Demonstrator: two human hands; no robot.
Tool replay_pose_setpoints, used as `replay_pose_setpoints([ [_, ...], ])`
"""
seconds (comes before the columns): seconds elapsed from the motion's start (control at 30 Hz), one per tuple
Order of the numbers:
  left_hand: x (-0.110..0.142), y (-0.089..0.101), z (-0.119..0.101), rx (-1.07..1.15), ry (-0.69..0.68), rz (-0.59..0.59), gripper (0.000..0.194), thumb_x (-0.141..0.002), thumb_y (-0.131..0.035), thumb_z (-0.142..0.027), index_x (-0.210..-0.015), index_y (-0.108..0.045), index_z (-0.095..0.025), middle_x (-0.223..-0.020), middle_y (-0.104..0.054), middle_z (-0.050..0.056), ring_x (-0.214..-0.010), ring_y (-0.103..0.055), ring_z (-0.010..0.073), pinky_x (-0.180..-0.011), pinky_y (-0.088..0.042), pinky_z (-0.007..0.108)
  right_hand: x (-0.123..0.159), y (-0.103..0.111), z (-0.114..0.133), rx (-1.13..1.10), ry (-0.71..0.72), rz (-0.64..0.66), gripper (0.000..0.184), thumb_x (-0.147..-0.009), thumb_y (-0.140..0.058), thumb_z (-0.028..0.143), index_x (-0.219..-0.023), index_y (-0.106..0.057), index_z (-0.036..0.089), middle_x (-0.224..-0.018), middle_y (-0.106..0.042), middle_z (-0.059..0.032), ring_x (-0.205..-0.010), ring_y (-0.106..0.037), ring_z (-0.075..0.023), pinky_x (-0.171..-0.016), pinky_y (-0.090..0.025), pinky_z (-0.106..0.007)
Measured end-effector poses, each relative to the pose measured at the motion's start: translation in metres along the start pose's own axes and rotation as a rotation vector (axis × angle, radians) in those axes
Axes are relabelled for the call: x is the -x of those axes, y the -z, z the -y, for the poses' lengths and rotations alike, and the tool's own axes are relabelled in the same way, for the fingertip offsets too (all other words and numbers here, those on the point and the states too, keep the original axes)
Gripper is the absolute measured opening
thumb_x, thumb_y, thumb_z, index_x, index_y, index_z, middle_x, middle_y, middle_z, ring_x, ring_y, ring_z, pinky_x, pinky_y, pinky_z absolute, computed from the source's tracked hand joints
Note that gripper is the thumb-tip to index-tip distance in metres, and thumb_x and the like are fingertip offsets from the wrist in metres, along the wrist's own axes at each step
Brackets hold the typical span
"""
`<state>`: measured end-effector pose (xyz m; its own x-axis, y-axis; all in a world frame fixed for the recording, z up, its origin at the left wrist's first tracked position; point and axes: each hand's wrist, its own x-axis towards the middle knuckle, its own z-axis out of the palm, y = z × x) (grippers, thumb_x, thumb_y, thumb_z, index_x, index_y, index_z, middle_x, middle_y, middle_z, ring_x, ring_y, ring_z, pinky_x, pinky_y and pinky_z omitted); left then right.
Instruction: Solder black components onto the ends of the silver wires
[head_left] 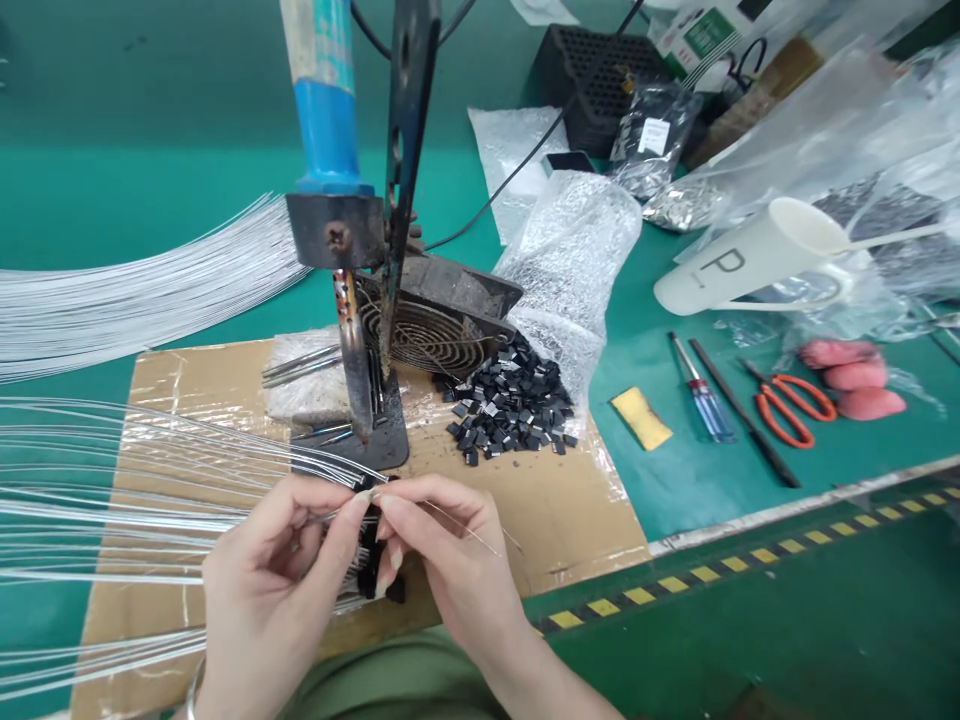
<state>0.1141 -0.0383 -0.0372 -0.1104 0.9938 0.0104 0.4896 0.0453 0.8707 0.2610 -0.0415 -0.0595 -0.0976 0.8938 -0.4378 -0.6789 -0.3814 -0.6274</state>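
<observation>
My left hand [289, 580] is closed in a pinch just below the soldering iron, its fingertips meeting those of my right hand. The small piece between them is mostly hidden. My right hand [450, 555] is also pinched, and a fine wire [465, 527] trails from it to the right. Long white wires [172, 505] run in from the left, above and behind my left hand. Black connectors [369, 565] sit at their ends, partly behind my fingers. Above, a blue-handled soldering iron [328, 130] points down in a black stand [386, 445].
A pile of small black connectors [514, 400] lies on the cardboard [577, 510] beside a dusty fan [435, 320]. A wire bundle [150, 295] is at the back left. Right are a yellow sponge [641, 418], screwdriver [705, 395], orange-handled pliers [787, 405] and a tilted white mug [750, 260].
</observation>
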Motion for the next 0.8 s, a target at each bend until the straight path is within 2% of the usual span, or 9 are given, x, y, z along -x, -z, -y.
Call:
replay_pose_setpoints([
  [0.17, -0.001, 0.0, -0.002, 0.0, -0.011, 0.015, 0.014, -0.092, -0.075, -0.031, -0.082, -0.075, -0.022, -0.066, -0.073, -0.002, -0.053, -0.061, 0.0099, -0.047, -0.043, 0.017, -0.001, 0.0, -0.001, -0.001, 0.016, -0.006, 0.017, -0.08, -0.096, 0.036, -0.082, -0.089, 0.021, -0.066, -0.074, 0.0017, -0.044, -0.065, -0.0095, -0.045, -0.06, -0.021],
  [0.37, 0.004, 0.0, 0.001, -0.034, 0.071, 0.007, 0.019, -0.094, -0.075, -0.036, -0.083, -0.075, -0.021, -0.071, -0.074, 0.0, -0.062, -0.063, 0.0117, -0.057, -0.049, 0.021, 0.001, 0.001, 0.001, 0.025, 0.025, 0.003, 0.016, -0.083, -0.095, 0.035, -0.081, -0.088, 0.021, -0.066, -0.075, 0.0018, -0.045, -0.067, -0.008, -0.047, -0.059, -0.017],
  [0.6, -0.001, 0.008, 0.002, -0.076, -0.034, 0.112, 0.02, -0.094, -0.072, -0.035, -0.081, -0.075, -0.021, -0.067, -0.072, -0.001, -0.052, -0.058, 0.011, -0.048, -0.043, 0.022, -0.004, 0.006, 0.016, 0.067, -0.083, 0.031, 0.019, -0.075, -0.097, 0.034, -0.073, -0.086, 0.019, -0.06, -0.073, 0.0013, -0.044, -0.063, -0.0108, -0.044, -0.06, -0.022],
  [0.8, -0.001, 0.01, 0.002, -0.099, -0.063, 0.13, 0.016, -0.095, -0.073, -0.033, -0.083, -0.075, -0.023, -0.064, -0.068, -0.003, -0.049, -0.051, 0.0094, -0.047, -0.038, 0.022, -0.006, 0.011, 0.021, 0.106, -0.147, 0.059, 0.021, -0.073, -0.098, 0.035, -0.071, -0.085, 0.019, -0.059, -0.074, 0.0013, -0.043, -0.066, -0.0111, -0.044, -0.059, -0.021],
])
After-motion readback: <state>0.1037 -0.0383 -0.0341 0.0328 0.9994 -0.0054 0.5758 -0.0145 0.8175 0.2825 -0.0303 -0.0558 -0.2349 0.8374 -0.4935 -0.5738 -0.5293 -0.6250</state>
